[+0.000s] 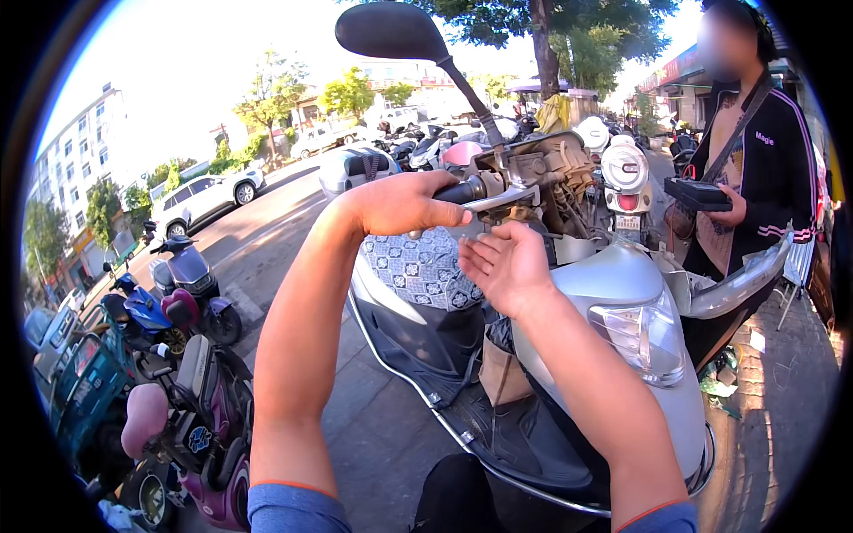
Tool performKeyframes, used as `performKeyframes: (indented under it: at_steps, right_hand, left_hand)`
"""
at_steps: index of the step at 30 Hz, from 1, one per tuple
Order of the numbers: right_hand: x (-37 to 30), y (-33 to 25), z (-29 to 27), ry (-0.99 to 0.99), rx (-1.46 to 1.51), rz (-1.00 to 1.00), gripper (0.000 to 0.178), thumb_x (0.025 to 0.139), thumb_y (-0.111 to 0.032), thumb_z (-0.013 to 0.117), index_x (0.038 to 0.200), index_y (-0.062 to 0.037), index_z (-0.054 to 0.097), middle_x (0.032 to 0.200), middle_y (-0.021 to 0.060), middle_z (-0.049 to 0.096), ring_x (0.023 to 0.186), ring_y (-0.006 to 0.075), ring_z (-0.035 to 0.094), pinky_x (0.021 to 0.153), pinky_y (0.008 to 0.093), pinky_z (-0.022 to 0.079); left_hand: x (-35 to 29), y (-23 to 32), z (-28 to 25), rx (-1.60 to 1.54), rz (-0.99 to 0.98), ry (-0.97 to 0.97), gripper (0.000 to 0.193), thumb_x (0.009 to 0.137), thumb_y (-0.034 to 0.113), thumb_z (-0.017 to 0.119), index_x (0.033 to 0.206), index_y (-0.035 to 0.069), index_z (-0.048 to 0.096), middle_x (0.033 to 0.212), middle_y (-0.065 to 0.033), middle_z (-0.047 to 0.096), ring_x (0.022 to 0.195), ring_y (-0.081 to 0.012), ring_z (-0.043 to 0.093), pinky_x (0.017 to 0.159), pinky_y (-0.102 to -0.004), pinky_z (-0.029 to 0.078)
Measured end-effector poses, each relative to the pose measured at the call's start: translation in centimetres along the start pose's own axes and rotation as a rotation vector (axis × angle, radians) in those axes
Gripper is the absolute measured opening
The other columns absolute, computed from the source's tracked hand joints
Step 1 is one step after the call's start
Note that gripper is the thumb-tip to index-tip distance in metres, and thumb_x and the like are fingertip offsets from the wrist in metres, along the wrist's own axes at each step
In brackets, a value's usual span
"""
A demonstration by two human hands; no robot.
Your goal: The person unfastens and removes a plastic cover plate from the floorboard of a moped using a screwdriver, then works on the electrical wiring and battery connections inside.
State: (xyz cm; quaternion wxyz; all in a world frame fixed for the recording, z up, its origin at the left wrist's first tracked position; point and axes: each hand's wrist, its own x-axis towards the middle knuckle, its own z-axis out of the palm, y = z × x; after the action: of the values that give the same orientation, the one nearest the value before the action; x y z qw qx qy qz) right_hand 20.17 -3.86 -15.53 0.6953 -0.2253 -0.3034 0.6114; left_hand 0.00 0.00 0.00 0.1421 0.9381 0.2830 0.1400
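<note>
My left hand (400, 202) is closed over the black handlebar grip (462, 192) of a silver scooter (597, 277), its thumb stretched along toward the metal brake lever (506, 197). Just below the lever, my right hand (511, 266) is open, palm turned up and fingers loosely apart, with nothing visible in it. A black mirror (389, 32) rises on its stalk from the handlebar. The scooter's front is opened up, exposing a tangle of dusty wiring and parts (562, 178). Its clear headlamp (638, 342) faces toward me.
A person (755, 151) stands at right holding a black box (697, 193). A loose silver panel (742, 280) juts out beside them. A patterned cover (422, 266) lies over the seat, and a brown pouch (504, 369) hangs above the footboard. Parked scooters (200, 426) stand at left.
</note>
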Motion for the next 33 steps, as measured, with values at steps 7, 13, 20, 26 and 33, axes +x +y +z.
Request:
performKeyframes:
  at_steps: [7, 13, 20, 26, 33]
  right_hand:
    - [0.5, 1.4, 2.5, 0.002, 0.487, -0.124, 0.07, 0.105, -0.056, 0.055, 0.141, 0.0043, 0.051, 0.137, 0.0172, 0.06, 0.122, 0.0269, 0.063, 0.105, 0.0438, 0.055]
    - [4.0, 1.8, 1.2, 0.067, 0.484, -0.188, 0.06, 0.106, -0.056, 0.059, 0.13, -0.0015, 0.06, 0.126, 0.0121, 0.067, 0.115, 0.0244, 0.066, 0.097, 0.0402, 0.057]
    - [3.6, 2.2, 2.1, 0.05, 0.527, -0.135, 0.061, 0.105, -0.058, 0.058, 0.125, -0.0004, 0.062, 0.123, 0.0112, 0.068, 0.113, 0.024, 0.066, 0.098, 0.0394, 0.056]
    - [3.8, 2.1, 2.4, 0.007, 0.526, -0.121, 0.064, 0.105, -0.062, 0.056, 0.122, -0.0001, 0.063, 0.126, 0.0108, 0.067, 0.113, 0.0242, 0.064, 0.101, 0.0408, 0.055]
    - [4.3, 2.1, 1.7, 0.011, 0.518, -0.124, 0.06, 0.11, -0.058, 0.052, 0.117, 0.0007, 0.063, 0.121, 0.0116, 0.067, 0.108, 0.0237, 0.064, 0.099, 0.0402, 0.055]
  left_hand:
    - [-0.2, 0.2, 0.1, -0.041, 0.026, 0.002, 0.086, 0.097, 0.061, 0.078, 0.154, -0.001, 0.059, 0.105, -0.0121, 0.074, 0.089, -0.0196, 0.068, 0.071, -0.0358, 0.054]
    - [0.3, -0.2, 0.2, -0.037, 0.031, 0.006, 0.083, 0.096, 0.061, 0.078, 0.151, 0.0, 0.061, 0.098, -0.0086, 0.071, 0.085, -0.0173, 0.066, 0.067, -0.0336, 0.052]
    - [0.4, -0.9, 0.4, -0.021, 0.063, 0.024, 0.077, 0.096, 0.06, 0.077, 0.145, 0.001, 0.065, 0.095, -0.0081, 0.07, 0.08, -0.0163, 0.064, 0.065, -0.0332, 0.051]
    - [0.0, -0.2, -0.1, -0.005, 0.043, 0.009, 0.077, 0.097, 0.061, 0.077, 0.144, 0.001, 0.065, 0.096, -0.0092, 0.069, 0.083, -0.017, 0.063, 0.068, -0.0339, 0.051]
    - [-0.1, 0.0, 0.3, -0.059, 0.062, 0.007, 0.08, 0.096, 0.06, 0.078, 0.15, 0.003, 0.063, 0.1, -0.0081, 0.069, 0.086, -0.0167, 0.062, 0.068, -0.0332, 0.05]
